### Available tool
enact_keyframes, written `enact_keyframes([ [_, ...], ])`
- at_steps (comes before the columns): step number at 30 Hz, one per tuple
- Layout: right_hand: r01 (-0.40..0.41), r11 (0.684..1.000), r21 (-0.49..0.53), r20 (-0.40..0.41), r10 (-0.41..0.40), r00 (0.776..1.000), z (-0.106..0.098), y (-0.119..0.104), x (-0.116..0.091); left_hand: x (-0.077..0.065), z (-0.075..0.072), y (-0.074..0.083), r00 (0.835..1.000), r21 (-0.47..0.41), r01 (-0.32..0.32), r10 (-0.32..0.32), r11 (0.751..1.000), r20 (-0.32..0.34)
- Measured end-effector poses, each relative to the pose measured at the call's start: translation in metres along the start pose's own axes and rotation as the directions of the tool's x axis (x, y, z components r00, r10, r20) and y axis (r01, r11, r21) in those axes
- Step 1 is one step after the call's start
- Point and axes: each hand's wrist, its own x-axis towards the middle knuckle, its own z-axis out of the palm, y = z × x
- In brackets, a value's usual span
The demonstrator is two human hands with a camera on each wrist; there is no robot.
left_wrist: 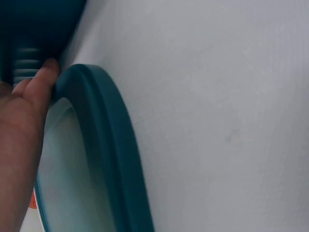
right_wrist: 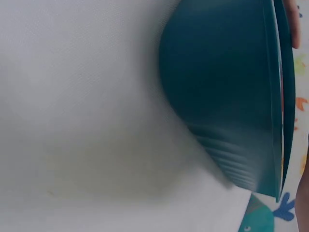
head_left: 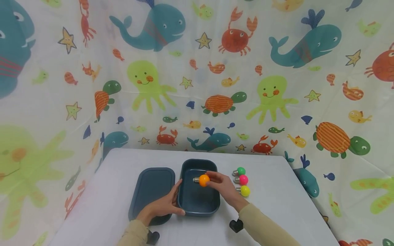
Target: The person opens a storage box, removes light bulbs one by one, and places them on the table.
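My right hand (head_left: 226, 187) pinches a small orange light bulb (head_left: 204, 180) by its round end, above the inside of a dark teal box (head_left: 198, 202). The bulb's metal screw base points left. Against the box's left side rests my left hand (head_left: 164, 204), fingers along the wall and thumb near the front left corner. In the left wrist view, the left hand's outstretched fingers (left_wrist: 41, 79) reach the ribbed wall of the box. A flat lid (head_left: 154, 188) of the same teal lies beside the box, partly under the left hand. The right wrist view shows the box's outer wall (right_wrist: 222, 92).
Right of the box lie three more bulbs in a column: green (head_left: 241, 171), pink (head_left: 243, 179) and yellow (head_left: 245, 191). A white cloth (head_left: 277, 212) covers the table. Dark heart shapes (head_left: 236, 226) show near both wrists. Behind hangs a sea-animal print curtain (head_left: 191, 78).
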Motion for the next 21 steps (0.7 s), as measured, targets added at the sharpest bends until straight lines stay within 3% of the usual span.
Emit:
enact_keyframes([
  [12,-0.016,0.999,0.051,-0.140,0.023,0.990,-0.011,0.003,-0.009,-0.001,-0.003,-0.001,1.000,-0.006,-0.012,0.012,1.000,0.017],
  [21,-0.014,0.997,0.075,-0.195,0.028,0.980,-0.022,0.010,-0.014,0.000,-0.004,-0.003,0.999,-0.010,-0.024,0.025,1.000,0.026],
])
